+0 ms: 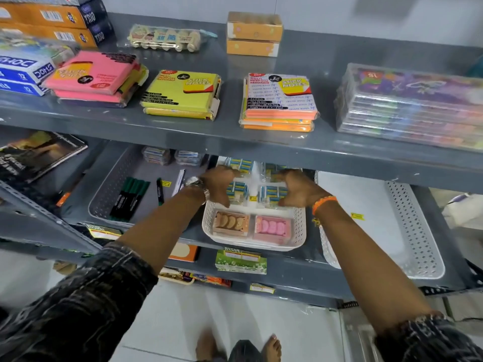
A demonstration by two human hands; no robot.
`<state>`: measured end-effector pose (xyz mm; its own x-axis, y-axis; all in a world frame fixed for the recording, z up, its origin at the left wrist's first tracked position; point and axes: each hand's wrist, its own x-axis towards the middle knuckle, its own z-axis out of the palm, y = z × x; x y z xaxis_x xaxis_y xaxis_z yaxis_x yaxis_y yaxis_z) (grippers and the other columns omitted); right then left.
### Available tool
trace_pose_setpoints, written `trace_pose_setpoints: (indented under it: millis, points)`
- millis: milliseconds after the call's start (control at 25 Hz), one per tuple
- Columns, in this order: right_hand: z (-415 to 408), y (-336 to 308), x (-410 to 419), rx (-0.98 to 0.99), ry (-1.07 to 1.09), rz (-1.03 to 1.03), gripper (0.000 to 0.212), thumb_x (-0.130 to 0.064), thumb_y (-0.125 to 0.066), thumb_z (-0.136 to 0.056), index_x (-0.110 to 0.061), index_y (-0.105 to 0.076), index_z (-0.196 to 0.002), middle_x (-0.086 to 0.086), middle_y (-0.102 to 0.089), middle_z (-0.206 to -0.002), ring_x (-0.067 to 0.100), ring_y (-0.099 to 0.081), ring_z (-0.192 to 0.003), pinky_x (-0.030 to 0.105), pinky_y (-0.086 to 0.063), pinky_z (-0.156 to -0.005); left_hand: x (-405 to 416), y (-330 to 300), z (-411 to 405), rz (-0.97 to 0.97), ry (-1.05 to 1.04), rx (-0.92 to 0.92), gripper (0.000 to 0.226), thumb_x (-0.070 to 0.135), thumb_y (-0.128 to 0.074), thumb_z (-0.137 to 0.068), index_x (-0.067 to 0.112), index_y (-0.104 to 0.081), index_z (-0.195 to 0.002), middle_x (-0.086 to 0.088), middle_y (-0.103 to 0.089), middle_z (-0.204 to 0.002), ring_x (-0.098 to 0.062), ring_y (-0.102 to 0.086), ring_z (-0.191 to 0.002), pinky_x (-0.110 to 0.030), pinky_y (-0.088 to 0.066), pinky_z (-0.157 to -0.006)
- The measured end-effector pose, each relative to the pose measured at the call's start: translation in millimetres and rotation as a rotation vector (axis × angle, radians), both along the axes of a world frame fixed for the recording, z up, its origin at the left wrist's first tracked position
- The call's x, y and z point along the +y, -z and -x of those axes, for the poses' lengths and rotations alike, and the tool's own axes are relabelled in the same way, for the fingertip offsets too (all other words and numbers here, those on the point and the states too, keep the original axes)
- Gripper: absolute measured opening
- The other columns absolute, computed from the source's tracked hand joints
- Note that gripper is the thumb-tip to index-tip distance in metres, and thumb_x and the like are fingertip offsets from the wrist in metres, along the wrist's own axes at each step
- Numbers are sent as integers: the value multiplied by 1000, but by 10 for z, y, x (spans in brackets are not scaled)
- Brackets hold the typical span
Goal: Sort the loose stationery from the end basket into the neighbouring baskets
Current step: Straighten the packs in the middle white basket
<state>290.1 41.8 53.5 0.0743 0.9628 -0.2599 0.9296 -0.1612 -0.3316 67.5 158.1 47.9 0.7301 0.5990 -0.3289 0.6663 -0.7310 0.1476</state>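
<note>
On the lower shelf, your left hand [219,184] and right hand [298,189] curled their fingers around small wrapped eraser packs [271,193] in the middle white basket [298,231]; these looked light, stiff and slippery, best pinched by their edges.

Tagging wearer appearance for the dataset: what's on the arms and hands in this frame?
Both hands are bare, no gloves. The left hand has a silver metal wristwatch at the wrist. The right hand has orange thread bands around the wrist. Both arms have dark patterned sleeves pushed up past the forearms.
</note>
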Motion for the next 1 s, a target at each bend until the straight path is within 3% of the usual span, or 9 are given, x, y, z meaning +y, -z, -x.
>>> trace_pose_setpoints:
  millis: [120,440,600,720,840,1000]
  points:
    - [82,179,208,-160,-89,134,91,-24,-94,-57,-8,-52,-137,13,-56,-138,32,-56,-125,34,-47,-107,31,204,-165,-10,29,126,97,32,-90,-66,4,-45,-147,-17,-50,-149,-32,-47,-137,-38,-39,-116]
    - [52,344,335,-272,-181,161,52,-19,-85,-58,-6,-65,-104,12,-65,-102,31,-67,-94,42,-61,-81,121,356,-271,-50,43,145,73,29,-87,-70,6,-57,-133,-15,-61,-134,-30,-59,-123,-40,-49,-105]
    - [28,390,333,-269,-181,142,54,-24,-87,-57,-10,-64,-104,9,-64,-101,29,-65,-92,39,-59,-83,111,370,-276,-68,22,127,63,31,-85,-72,7,-60,-125,-13,-65,-126,-28,-63,-115,-35,-51,-98]
    - [-4,454,339,-246,-161,147,56,-23,-89,-56,-13,-63,-104,7,-63,-101,28,-64,-94,38,-58,-84,82,347,-277,-52,7,113,69,31,-87,-72,7,-58,-130,-13,-64,-130,-28,-62,-118,-34,-50,-101]
    - [-1,469,367,-204,-135,169,67,-21,-91,-54,-13,-61,-114,8,-65,-108,30,-66,-101,37,-57,-88,12,207,-149,7,-53,-35,88,26,-90,-69,7,-48,-144,-15,-56,-142,-31,-55,-130,-37,-46,-109]
    - [-70,392,285,-84,-52,99,104,-36,-94,-53,-19,-44,-142,7,-53,-140,32,-54,-128,40,-47,-107,-191,41,411,-73,-177,-404,65,27,-80,-75,13,-58,-134,-11,-66,-131,-31,-63,-117,-33,-52,-95]
